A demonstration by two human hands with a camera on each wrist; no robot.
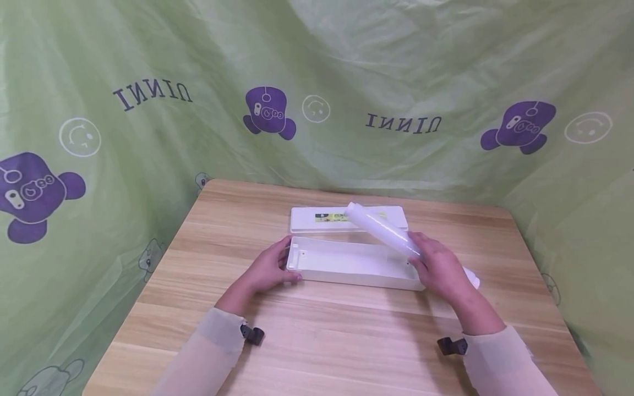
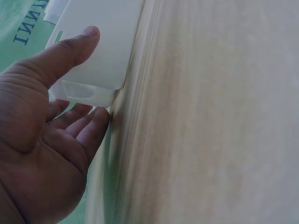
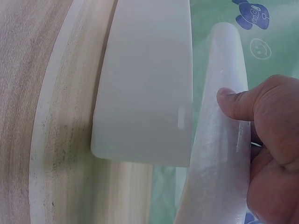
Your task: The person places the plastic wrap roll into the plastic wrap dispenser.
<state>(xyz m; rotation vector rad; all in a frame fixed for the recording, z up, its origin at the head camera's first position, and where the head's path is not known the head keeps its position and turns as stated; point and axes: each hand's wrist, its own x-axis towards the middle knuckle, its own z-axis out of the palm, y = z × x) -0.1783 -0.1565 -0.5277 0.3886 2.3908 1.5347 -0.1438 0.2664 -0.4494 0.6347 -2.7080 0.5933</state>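
While right hand (image 1: 442, 268) grips slanted white roll (image 1: 385, 231) over open box (image 1: 354, 279), left hand (image 1: 267, 268) pinches the box's left end.

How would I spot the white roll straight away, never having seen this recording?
At the wooden table, find the open white box. By its right end, the right hand grips the roll at a slant; unlike box and labelled lid, it's cylindrical.

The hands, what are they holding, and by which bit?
The right hand grips the white roll between its ends, towards the nearer one. The left hand holds the white box by its left end.
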